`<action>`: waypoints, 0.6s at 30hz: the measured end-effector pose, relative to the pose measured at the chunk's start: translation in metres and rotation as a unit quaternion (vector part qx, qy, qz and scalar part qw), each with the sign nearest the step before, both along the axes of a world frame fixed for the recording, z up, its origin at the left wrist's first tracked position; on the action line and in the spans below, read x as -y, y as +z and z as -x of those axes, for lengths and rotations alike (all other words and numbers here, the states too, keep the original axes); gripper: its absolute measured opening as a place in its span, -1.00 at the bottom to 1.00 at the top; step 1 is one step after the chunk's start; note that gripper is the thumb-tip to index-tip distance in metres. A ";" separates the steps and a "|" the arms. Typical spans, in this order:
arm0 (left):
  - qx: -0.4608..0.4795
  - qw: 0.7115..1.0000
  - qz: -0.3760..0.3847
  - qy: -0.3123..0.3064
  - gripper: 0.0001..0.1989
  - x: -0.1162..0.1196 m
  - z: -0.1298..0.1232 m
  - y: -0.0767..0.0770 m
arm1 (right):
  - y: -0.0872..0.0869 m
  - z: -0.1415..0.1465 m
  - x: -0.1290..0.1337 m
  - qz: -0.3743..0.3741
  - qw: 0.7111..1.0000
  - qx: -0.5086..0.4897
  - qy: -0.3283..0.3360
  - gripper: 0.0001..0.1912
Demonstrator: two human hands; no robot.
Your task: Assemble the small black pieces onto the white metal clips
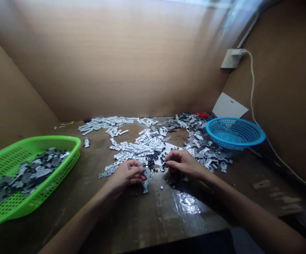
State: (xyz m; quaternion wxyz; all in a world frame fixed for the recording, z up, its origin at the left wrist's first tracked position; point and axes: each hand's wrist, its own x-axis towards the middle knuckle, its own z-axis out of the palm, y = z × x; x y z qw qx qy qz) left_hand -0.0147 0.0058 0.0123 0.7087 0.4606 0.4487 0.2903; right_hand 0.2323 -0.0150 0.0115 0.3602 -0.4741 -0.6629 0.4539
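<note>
In the head view my left hand (130, 173) is closed, thumb and fingers pinching a flat grey metal plate (145, 186) with a narrow, notched lower end. Across from it, my right hand (181, 163) has its thumb and index finger curled together over a heap of small dark round parts (153, 159). Whatever sits between those right fingertips is too small to make out. Just beyond both hands spreads a pile of pale stamped metal plates (142, 144). One tiny light piece (161, 187) lies on the table between my wrists.
On the left stands a green basket (76, 143) with many grey plates inside. A blue basket (234, 144) is at the right. Darker plates (208, 155) lie right of centre, near a red object (202, 115). Wooden panels (131, 63) enclose the table; a white cable (252, 77) hangs right.
</note>
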 end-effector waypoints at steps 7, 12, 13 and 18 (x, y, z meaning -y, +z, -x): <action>-0.017 0.999 0.005 -0.034 -0.72 0.004 -0.001 0.003 | 0.005 0.001 0.002 -0.143 0.980 0.140 -0.024 -0.84; 0.028 0.999 0.032 -0.010 -0.81 0.002 0.000 0.000 | 0.006 -0.001 0.001 -0.141 0.977 0.156 -0.033 -0.88; 0.044 0.998 0.045 -0.006 -0.81 0.002 0.000 0.000 | 0.005 -0.002 0.001 -0.126 0.981 0.145 -0.039 -0.89; 0.080 0.993 0.088 -0.022 -0.81 0.003 0.000 0.001 | 0.004 -0.003 0.001 -0.034 0.997 0.055 -0.031 -0.85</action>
